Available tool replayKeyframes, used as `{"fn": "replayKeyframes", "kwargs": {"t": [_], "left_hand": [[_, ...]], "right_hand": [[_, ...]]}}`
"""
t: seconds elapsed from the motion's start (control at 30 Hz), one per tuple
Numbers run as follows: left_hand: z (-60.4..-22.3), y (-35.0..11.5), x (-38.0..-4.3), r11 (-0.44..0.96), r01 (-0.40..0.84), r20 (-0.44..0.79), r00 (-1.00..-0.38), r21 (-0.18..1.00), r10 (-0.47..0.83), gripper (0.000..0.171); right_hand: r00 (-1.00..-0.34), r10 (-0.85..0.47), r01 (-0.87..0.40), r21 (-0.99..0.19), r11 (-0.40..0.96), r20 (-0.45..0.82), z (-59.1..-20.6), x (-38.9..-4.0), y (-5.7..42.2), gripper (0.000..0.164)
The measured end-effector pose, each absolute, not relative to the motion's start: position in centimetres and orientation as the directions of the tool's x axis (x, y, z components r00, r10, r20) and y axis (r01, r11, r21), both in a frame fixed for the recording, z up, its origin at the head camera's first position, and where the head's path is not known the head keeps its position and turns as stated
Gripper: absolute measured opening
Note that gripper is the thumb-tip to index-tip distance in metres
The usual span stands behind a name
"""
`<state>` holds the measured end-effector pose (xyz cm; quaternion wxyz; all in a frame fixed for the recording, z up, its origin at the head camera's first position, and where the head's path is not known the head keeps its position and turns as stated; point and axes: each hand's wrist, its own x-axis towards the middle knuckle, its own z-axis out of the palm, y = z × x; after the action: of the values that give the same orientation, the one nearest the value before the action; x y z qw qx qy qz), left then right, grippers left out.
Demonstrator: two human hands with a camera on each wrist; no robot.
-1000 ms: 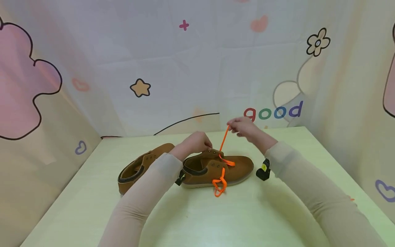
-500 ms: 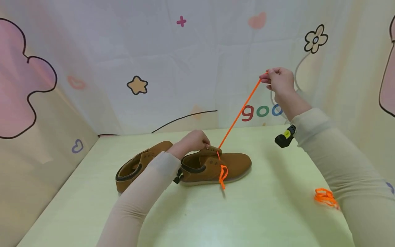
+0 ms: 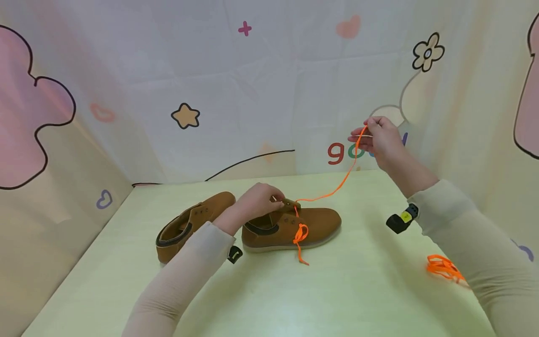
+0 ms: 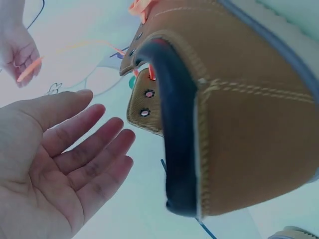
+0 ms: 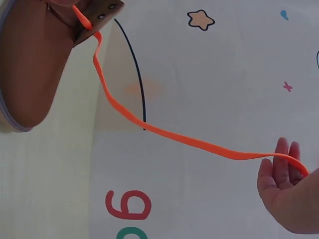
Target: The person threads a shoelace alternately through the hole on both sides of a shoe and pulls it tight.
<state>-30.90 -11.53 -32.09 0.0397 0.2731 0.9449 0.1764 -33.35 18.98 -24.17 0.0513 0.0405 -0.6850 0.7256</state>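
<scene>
Two pale sleeves (image 3: 181, 276) reach in over the near edge of the table (image 3: 337, 292), each wrist carrying one small black camera (image 3: 402, 220). One bundle of orange lace (image 3: 444, 267) lies near the right edge, partly behind the right sleeve. Around the middle of the table, one brown low-cut shoe (image 3: 322, 224) stands on its pale sole, toe toward the right edge, its collar dark. One flat, bright orange shoelace (image 5: 194, 143) crosses its opening: a loop and tail hang over the near side, the tip reaching the table, while the other length leaves the far eyelet flap and rises in a slack curve. The left hand (image 3: 258, 201) is beside that flap, fingers loosely bent and slightly apart; the left wrist view shows a gap between fingertips and flap. A second brown shoe (image 3: 195, 219), its eyelets unlaced, stands toward the left edge, toe toward the far edge. Above the far right part of the table, the right hand (image 3: 383, 138) pinches the shoelace between thumb and index finger, the other fingers extended. Behind the far edge hangs a printed cloth backdrop (image 3: 236, 84).
</scene>
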Motion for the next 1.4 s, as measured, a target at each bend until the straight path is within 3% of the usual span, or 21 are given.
{"fn": "replayKeyframes", "kwargs": {"t": [0.2,0.57,0.77,0.97,1.17,1.4], "left_hand": [[-32.9,-12.0,-29.9,0.793,0.485,0.019,-0.857,0.369,0.515,0.025],[-33.8,-12.1,-29.1,0.781,0.484,0.053,-0.861,0.395,0.506,0.022],[-33.6,-11.7,-28.9,0.784,0.48,0.054,-0.863,0.393,0.502,0.021],[-34.5,-11.4,-28.9,0.789,0.478,0.034,-0.862,0.387,0.506,0.021],[-35.1,-11.3,-28.9,0.789,0.479,0.031,-0.861,0.385,0.507,0.019],[-35.1,-11.0,-29.0,0.797,0.473,0.027,-0.865,0.375,0.501,0.02]], "right_hand": [[-0.988,-0.071,-0.137,-0.991,0.009,0.136,-26.1,-31.9,18.9,0.014],[-0.987,-0.104,-0.127,-0.99,0.055,0.121,-27.7,-30.4,18.6,0.012],[-0.985,-0.134,-0.132,-0.98,0.15,0.113,-28.9,-30.3,18.2,0.011],[-0.974,-0.221,-0.124,-0.921,0.368,0.043,-31.2,-29.9,17.0,0.033],[-0.936,-0.352,-0.198,-0.867,0.456,0.029,-34.0,-29.5,15.6,0.025],[-0.834,-0.552,-0.306,-0.84,0.448,0.01,-36.7,-29.5,13.5,0.02]]}}
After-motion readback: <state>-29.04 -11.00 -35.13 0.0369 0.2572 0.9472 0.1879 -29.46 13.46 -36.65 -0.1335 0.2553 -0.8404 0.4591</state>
